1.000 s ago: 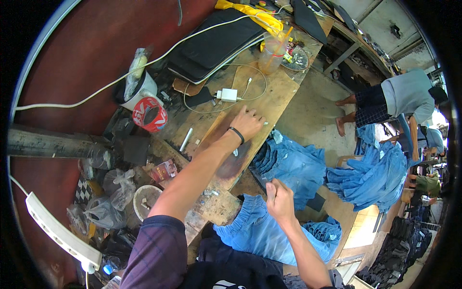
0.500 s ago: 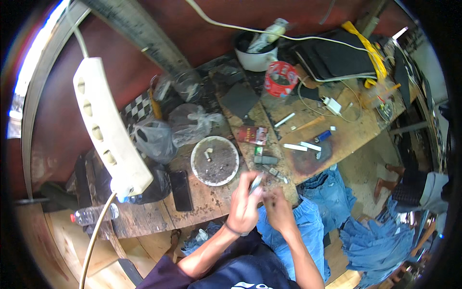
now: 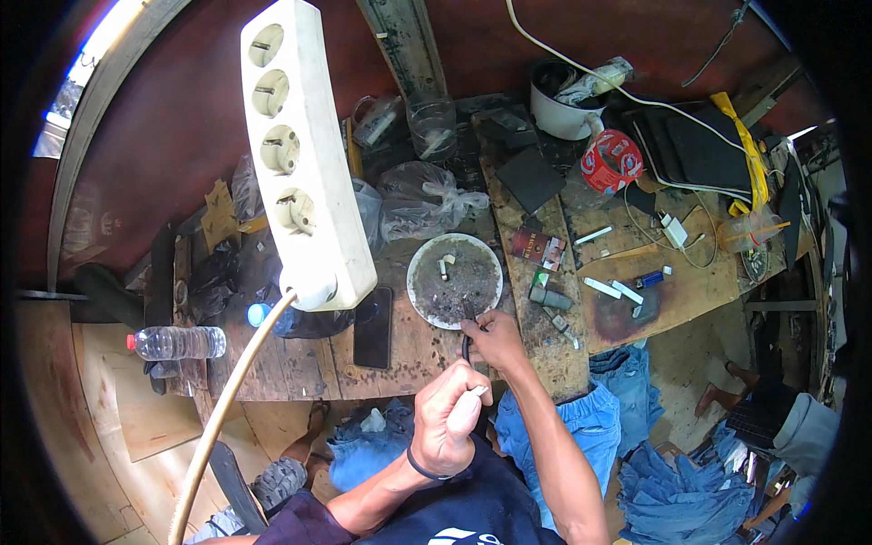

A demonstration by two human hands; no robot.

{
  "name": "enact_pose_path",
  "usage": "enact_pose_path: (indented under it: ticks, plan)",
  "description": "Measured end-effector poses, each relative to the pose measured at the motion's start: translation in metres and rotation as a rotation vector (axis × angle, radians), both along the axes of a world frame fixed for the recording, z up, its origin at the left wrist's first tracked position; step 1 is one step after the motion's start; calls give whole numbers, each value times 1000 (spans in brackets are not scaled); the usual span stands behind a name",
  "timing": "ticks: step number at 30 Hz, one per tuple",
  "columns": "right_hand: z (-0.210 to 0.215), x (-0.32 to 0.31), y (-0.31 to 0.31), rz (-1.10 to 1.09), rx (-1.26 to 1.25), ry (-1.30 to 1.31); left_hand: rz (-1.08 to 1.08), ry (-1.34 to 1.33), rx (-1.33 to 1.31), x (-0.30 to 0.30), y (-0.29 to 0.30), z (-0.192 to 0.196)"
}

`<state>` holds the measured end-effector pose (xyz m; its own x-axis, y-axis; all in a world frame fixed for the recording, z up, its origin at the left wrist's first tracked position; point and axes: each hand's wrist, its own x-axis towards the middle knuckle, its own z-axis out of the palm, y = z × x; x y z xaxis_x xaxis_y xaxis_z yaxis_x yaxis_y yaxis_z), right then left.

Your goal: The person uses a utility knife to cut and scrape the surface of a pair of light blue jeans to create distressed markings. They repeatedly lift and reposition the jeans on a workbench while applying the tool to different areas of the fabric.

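Left hand: the left hand is curled shut, pinching a small white stub, probably a cigarette, at the fingertips.
Right hand: the right hand rests at the bench edge, fingers pressed around a thin dark tool that hangs down from the fist.
Ashtray: a round ash-filled dish sits just beyond the right hand, butts lying in it.
Doing it well: keep the stub pinched lightly and the dark tool clear of the ash.
Around: a white power strip hangs near; a phone lies beside the dish.
Change: half a second ago both hands met near the dish; now they are apart.
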<state>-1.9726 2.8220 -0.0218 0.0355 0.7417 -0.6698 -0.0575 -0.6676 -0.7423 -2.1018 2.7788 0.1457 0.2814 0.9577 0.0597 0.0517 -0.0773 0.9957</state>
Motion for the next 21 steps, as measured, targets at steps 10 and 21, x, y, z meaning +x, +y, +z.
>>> enact_pose_path:
  ticks: [10, 21]
  plan:
    - [12, 0, 0, -101, -105, 244, 6, -96, -217, 6, -5, 12]
    - [-4, 9, -12, -98, 24, -7, 76, 56, -420, -13, 3, -11]
